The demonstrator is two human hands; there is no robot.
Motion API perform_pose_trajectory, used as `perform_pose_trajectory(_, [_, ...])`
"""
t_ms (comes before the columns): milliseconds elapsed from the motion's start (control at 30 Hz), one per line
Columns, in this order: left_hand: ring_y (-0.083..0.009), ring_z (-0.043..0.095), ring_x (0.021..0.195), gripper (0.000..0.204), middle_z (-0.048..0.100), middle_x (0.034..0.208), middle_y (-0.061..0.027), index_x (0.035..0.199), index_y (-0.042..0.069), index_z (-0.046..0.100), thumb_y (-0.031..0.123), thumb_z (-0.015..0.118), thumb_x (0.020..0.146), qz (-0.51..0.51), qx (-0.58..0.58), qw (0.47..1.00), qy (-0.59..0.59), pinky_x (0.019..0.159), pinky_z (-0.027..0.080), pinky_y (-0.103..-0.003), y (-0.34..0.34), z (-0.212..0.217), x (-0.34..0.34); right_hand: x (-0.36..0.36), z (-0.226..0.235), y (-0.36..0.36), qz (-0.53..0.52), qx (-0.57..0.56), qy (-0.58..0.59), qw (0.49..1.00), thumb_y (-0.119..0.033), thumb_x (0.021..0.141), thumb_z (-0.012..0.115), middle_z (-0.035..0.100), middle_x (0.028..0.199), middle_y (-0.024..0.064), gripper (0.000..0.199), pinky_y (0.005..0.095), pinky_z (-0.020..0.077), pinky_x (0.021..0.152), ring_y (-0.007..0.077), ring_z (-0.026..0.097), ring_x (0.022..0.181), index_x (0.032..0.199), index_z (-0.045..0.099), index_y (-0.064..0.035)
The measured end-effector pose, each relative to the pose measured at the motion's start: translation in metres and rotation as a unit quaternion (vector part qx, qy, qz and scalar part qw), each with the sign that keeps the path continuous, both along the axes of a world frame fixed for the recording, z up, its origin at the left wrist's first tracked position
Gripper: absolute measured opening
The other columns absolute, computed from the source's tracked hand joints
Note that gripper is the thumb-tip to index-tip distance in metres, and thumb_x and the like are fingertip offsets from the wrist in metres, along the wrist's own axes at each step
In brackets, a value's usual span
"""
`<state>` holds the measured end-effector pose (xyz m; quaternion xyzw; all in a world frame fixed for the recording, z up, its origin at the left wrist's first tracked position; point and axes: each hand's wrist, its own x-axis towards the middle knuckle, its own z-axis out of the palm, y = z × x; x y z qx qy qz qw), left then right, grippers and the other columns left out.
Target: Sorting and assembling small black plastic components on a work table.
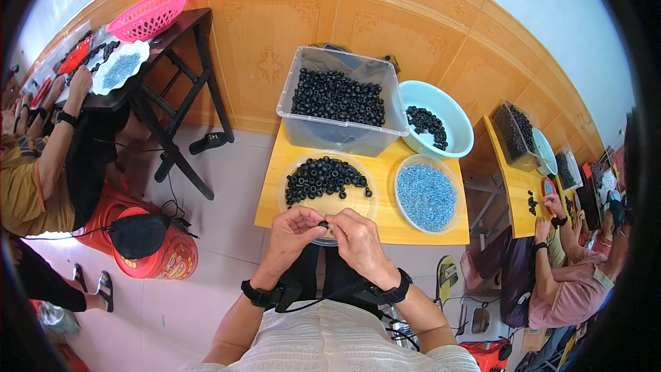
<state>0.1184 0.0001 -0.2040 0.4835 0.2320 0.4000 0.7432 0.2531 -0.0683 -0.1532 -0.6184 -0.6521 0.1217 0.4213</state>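
Note:
My left hand and my right hand meet over the near edge of a small yellow table. Between their fingertips they pinch one small black ring. Just beyond my hands stands a clear shallow dish holding several black rings. To its right a clear bowl holds a heap of small silvery-blue screws. Both wrists wear black bands.
A clear plastic bin of black rings and a pale blue basin stand at the table's far side. A person sits at a dark table on the left, another at a yellow table on the right. Red stools stand at the left.

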Motion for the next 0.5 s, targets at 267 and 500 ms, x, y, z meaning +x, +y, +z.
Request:
perform_pose_trajectory(267, [-0.0088,0.059,0.079,0.019,0.061,0.086,-0.003,0.089,0.001,0.056,-0.007,0.064,0.074,0.017,0.029,0.999,0.016,0.074,0.048,-0.021,-0.001,-0.006,0.005,-0.002,-0.007,0.006,-0.02,-0.025,0.027,0.999,0.007,0.074,0.056,0.058,0.074,0.017,0.008,0.0352,0.0467,0.058,0.0333,0.059,0.067,0.081,0.059,0.0033])
perform_pose_trajectory(500, [-0.0076,0.058,0.076,0.018,0.059,0.084,-0.0021,0.088,0.001,0.056,-0.007,0.064,0.074,0.085,0.058,0.994,0.049,0.07,0.047,-0.02,-0.003,-0.008,0.013,0.009,-0.02,0.013,-0.048,-0.065,0.171,0.982,0.003,0.077,0.061,0.062,0.075,0.009,0.014,0.0245,0.0485,0.058,0.012,0.06,0.065,0.09,0.062,0.0044])
